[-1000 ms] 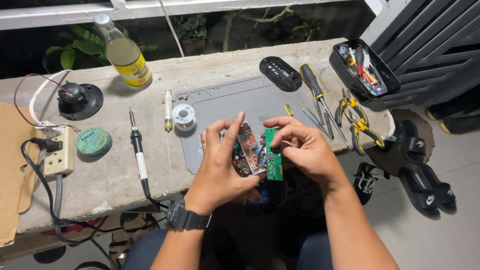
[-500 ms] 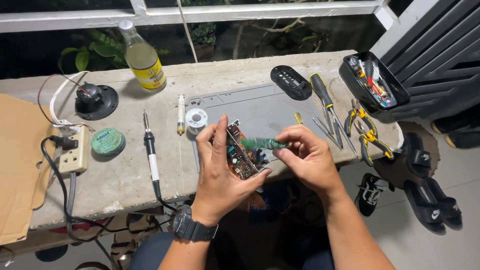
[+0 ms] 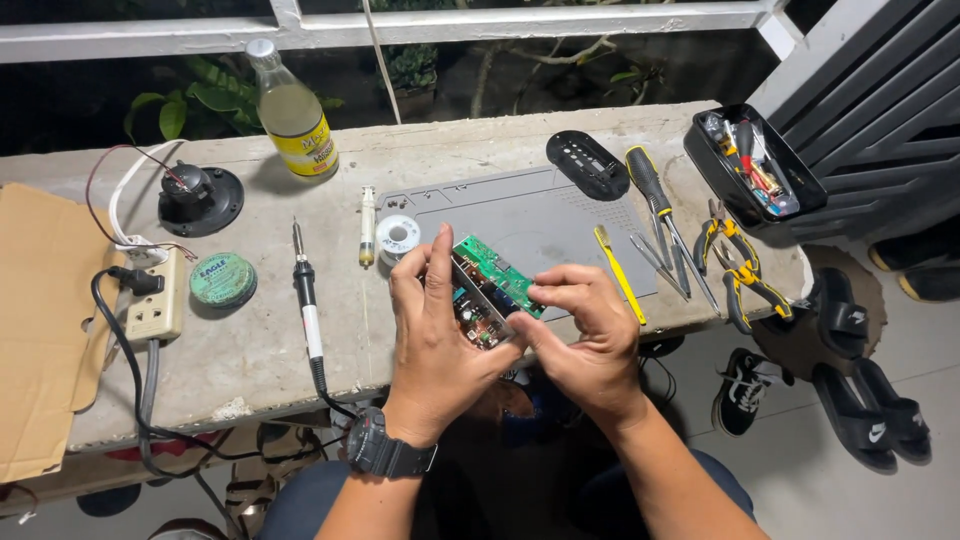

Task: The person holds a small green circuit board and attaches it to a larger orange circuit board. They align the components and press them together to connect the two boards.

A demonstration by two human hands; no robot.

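Hands first: the left hand (image 3: 440, 320) is clamped around a green circuit board (image 3: 492, 290), fingers spread up its near-left side, while the right hand (image 3: 590, 335) pinches the board's right edge between thumb and fingertips. Both hold it tilted just above the near edge of the grey work mat (image 3: 540, 215), over the tabletop (image 3: 250, 340).

Going left to right: a sheet of cardboard (image 3: 40, 320) lies at the far left, then a power strip (image 3: 155, 300) with a black plug, a round green tin (image 3: 223, 279) and a black round part (image 3: 200, 198) with red wires. A soldering iron (image 3: 305, 290) lies untouched beside the mat, near a solder spool (image 3: 397, 237), with a yellow-liquid bottle (image 3: 292, 110) at the far edge. Right of the hands are a black oval cover (image 3: 587, 163), a screwdriver (image 3: 650, 190), tweezers, yellow-handled pliers (image 3: 740, 270) and a black parts tray (image 3: 755, 165).

Judging by this, the board is out of its casing and being looked over; soldering seems not yet begun.
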